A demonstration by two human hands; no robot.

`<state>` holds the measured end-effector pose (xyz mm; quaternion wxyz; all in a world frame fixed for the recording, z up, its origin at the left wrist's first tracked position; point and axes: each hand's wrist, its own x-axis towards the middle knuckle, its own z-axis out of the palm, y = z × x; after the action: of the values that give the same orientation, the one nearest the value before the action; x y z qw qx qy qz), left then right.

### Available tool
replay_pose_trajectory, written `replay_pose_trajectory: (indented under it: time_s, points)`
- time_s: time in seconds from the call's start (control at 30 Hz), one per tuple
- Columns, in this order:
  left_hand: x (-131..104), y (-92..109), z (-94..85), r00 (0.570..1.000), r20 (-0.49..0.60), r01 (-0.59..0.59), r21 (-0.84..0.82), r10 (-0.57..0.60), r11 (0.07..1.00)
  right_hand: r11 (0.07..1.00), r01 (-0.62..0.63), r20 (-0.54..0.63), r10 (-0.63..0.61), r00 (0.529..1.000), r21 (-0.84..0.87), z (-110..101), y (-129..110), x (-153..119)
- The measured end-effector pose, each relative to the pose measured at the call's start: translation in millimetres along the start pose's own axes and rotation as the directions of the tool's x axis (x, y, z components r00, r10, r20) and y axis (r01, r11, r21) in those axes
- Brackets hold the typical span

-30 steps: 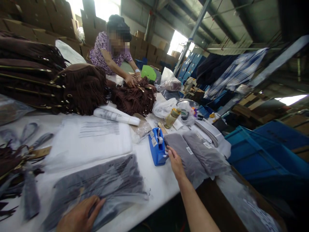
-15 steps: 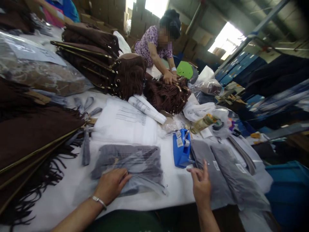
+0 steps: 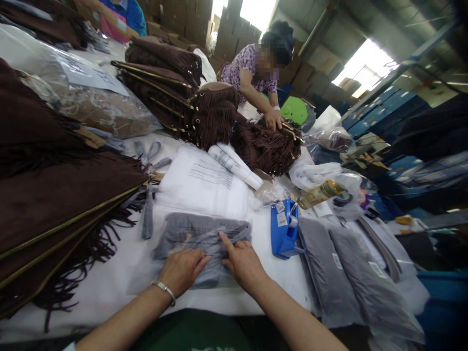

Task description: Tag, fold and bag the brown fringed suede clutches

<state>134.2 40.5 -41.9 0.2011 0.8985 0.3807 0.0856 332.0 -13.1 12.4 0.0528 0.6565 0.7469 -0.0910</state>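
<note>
Grey bagged item (image 3: 197,239) under both hands, flat.

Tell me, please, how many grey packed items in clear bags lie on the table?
3. One grey bagged item lies under both hands. Two more, the nearer grey pack and the outer grey pack, lie side by side right of the blue tape dispenser. Others may be hidden.

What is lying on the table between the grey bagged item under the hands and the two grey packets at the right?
In the head view, a blue tape dispenser stands between the bagged grey item and the grey packets.
</note>
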Motion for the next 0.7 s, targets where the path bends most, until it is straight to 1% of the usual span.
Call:
replay_pose_trajectory:
  time_s: [0.07,0.1,0.17,0.2,0.23,0.3,0.33,0.4,0.47,0.5,0.53,0.57,0.6,0.63,0.67,0.7]
  points:
    - [-0.1,0.3,0.4,1.0,-0.001,-0.002,0.016,0.002,1.0,0.997,-0.073,-0.067,0.073,0.995,0.0,-0.3,8.2,-3.2]
    - [0.0,0.6,0.9,1.0,-0.001,-0.003,0.022,0.003,1.0,0.993,-0.114,-0.113,0.117,0.987,0.03,-0.7,12.2,-5.4]
    - [0.8,1.8,2.3,1.0,-0.002,-0.009,0.029,0.009,1.0,0.976,-0.154,-0.194,0.183,0.964,0.154,-0.4,18.2,-9.6]
    - [1.3,2.5,2.7,1.0,-0.001,-0.011,0.027,0.011,1.0,0.965,-0.137,-0.211,0.186,0.96,0.225,0.6,20.2,-11.2]
    - [1.6,3.1,2.7,1.0,0.002,-0.01,0.02,0.01,1.0,0.955,-0.098,-0.209,0.161,0.965,0.281,2.3,21.6,-12.3]
    - [0.5,2.8,-0.3,1.0,0.018,0.002,-0.015,-0.002,1.0,0.944,-0.024,-0.181,0.088,0.979,0.33,5.9,24.3,-12.9]
    - [-1.6,1.1,-3.8,1.0,0.028,0.015,-0.042,-0.014,0.999,0.945,-0.011,-0.174,0.072,0.982,0.328,7.0,26.2,-12.6]
    - [-9.5,-6.2,-14.8,0.999,0.049,0.024,-0.108,-0.019,0.994,0.936,-0.043,-0.212,0.124,0.969,0.35,5.6,30.2,-11.6]
    - [-21.7,-18.4,-29.2,0.998,0.061,0.017,-0.169,-0.007,0.986,0.891,-0.057,-0.245,0.185,0.952,0.45,-1.9,30.8,-9.5]
    - [-28.4,-25.4,-36.4,0.998,0.062,0.017,-0.195,-0.005,0.981,0.862,-0.033,-0.232,0.173,0.957,0.505,-7.6,28.2,-7.4]
    - [-34.7,-32.2,-42.7,0.998,0.064,0.025,-0.22,-0.012,0.975,0.835,0.011,-0.2,0.12,0.972,0.551,-14.0,22.8,-4.2]
    - [-40.2,-38.5,-47.8,0.997,0.066,0.046,-0.243,-0.031,0.969,0.814,0.069,-0.155,0.026,0.988,0.577,-20.7,14.9,0.5]
    - [-44.4,-43.7,-51.1,0.996,0.065,0.075,-0.265,-0.06,0.961,0.804,0.133,-0.104,-0.089,0.991,0.579,-27.1,4.4,7.0]
    - [-47.3,-47.7,-52.6,0.994,0.062,0.1,-0.283,-0.086,0.954,0.809,0.194,-0.05,-0.2,0.978,0.555,-32.7,-7.9,15.4]
    - [-49.0,-50.5,-52.3,0.992,0.054,0.121,-0.291,-0.11,0.949,0.829,0.247,0.009,-0.29,0.957,0.501,-36.9,-21.6,25.5]
    - [-49.7,-52.0,-50.3,0.99,0.042,0.138,-0.289,-0.131,0.947,0.857,0.288,0.071,-0.35,0.934,0.428,-39.4,-36.1,36.8]
